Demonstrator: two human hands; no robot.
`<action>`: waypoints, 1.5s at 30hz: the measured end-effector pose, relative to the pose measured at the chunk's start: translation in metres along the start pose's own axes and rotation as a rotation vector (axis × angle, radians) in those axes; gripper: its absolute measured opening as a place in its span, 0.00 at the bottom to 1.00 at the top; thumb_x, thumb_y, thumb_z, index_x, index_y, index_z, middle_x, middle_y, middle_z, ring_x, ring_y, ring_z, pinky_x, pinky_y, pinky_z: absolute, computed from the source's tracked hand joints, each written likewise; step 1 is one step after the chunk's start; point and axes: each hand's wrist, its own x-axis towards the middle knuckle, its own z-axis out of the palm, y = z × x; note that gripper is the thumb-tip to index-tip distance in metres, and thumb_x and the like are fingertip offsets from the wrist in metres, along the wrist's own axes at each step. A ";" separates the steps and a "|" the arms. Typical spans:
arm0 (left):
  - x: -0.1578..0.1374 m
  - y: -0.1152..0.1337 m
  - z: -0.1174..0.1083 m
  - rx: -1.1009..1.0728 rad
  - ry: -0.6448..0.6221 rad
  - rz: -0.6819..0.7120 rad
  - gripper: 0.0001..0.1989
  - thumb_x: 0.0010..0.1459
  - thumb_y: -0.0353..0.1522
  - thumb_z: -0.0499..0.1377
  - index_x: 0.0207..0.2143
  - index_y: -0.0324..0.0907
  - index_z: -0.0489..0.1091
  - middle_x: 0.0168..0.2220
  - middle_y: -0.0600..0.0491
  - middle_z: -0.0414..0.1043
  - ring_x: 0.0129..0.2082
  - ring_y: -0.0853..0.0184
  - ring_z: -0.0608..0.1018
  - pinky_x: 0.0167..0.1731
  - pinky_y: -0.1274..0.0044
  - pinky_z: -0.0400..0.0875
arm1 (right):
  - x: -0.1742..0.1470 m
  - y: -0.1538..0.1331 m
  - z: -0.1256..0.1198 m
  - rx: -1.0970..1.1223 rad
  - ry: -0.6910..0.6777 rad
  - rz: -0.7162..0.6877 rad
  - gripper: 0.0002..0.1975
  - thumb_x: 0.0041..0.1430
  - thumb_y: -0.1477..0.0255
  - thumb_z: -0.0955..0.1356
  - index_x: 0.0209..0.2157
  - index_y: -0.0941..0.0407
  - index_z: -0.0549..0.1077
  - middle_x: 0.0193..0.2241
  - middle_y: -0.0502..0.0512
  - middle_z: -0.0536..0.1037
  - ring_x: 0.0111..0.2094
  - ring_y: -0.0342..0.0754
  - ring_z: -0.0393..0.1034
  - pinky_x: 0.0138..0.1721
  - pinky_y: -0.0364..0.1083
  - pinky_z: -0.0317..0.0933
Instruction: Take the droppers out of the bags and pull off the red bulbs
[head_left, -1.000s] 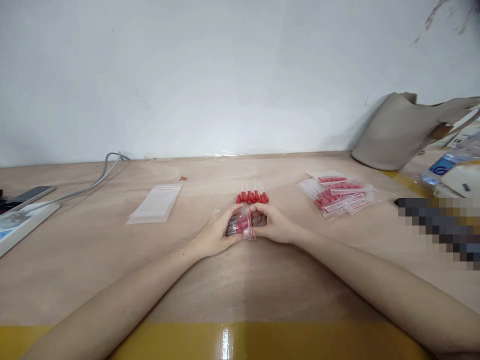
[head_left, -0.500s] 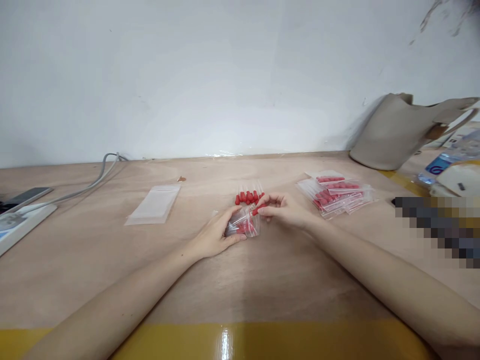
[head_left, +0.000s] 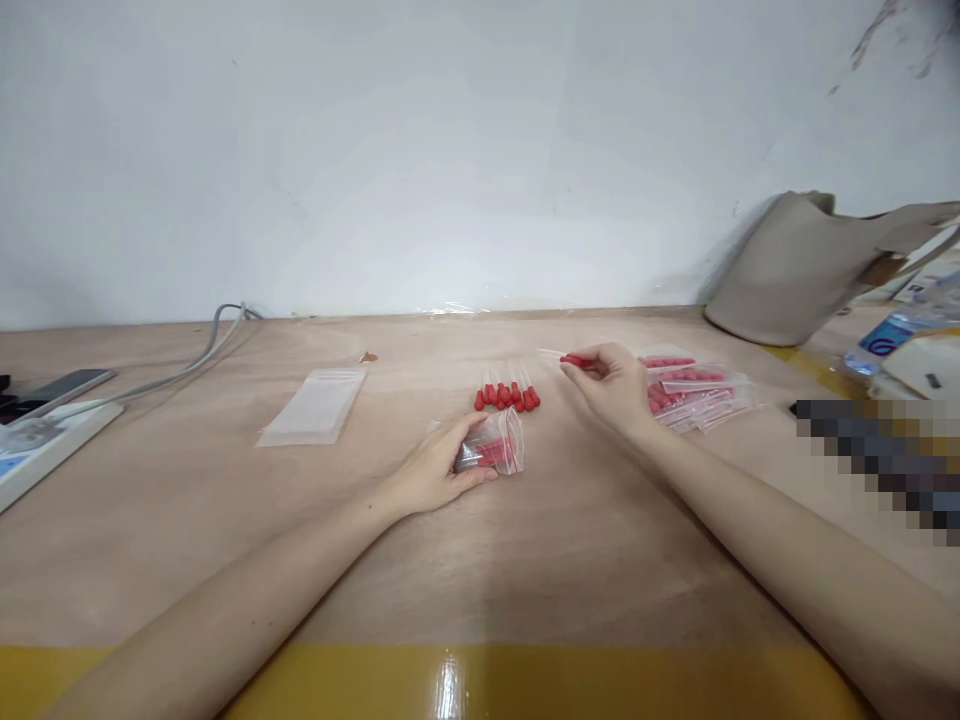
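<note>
On the tabletop, my left hand [head_left: 431,472] is closed around a clear zip bag [head_left: 513,438] whose open mouth faces right. Inside it lie several droppers with red bulbs, partly hidden by my fingers. My right hand [head_left: 616,388] pinches one dropper [head_left: 573,360] by its red bulb, the thin clear tube pointing left. Just beyond the bag, a row of loose droppers [head_left: 507,397] lies with the red bulbs toward me and the tubes toward the wall. To the right of my right hand is a pile of bags filled with red-bulbed droppers [head_left: 701,392].
A stack of flat, unfilled zip bags [head_left: 315,408] lies to the left. A grey cable [head_left: 196,358] runs to a white power strip [head_left: 56,445] at the far left. At the back right stands a beige bag [head_left: 772,275], beside a plastic bottle [head_left: 885,335].
My right hand has moved away from the bag's mouth, rightward and toward the wall, with a dropper in its fingers. My left hand stays on the zip bag.
</note>
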 end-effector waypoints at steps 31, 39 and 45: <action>0.000 0.001 -0.001 0.001 -0.006 0.008 0.30 0.54 0.44 0.56 0.56 0.44 0.52 0.55 0.47 0.59 0.52 0.58 0.66 0.49 0.66 0.62 | -0.021 0.010 0.006 -0.207 -0.310 0.125 0.13 0.54 0.65 0.65 0.39 0.58 0.71 0.33 0.58 0.77 0.32 0.48 0.72 0.34 0.47 0.66; 0.000 0.001 0.000 -0.005 -0.005 0.001 0.30 0.54 0.43 0.56 0.56 0.44 0.51 0.57 0.48 0.58 0.53 0.59 0.65 0.50 0.67 0.61 | -0.020 0.005 0.003 -0.258 -0.372 0.063 0.09 0.55 0.70 0.63 0.36 0.56 0.72 0.33 0.55 0.77 0.33 0.47 0.72 0.34 0.47 0.65; 0.000 0.002 -0.001 -0.010 -0.008 -0.001 0.30 0.54 0.43 0.56 0.56 0.44 0.52 0.57 0.48 0.57 0.54 0.58 0.64 0.50 0.67 0.61 | -0.021 0.002 0.003 -0.204 -0.391 0.057 0.12 0.51 0.70 0.67 0.38 0.58 0.71 0.35 0.57 0.77 0.36 0.48 0.72 0.39 0.48 0.65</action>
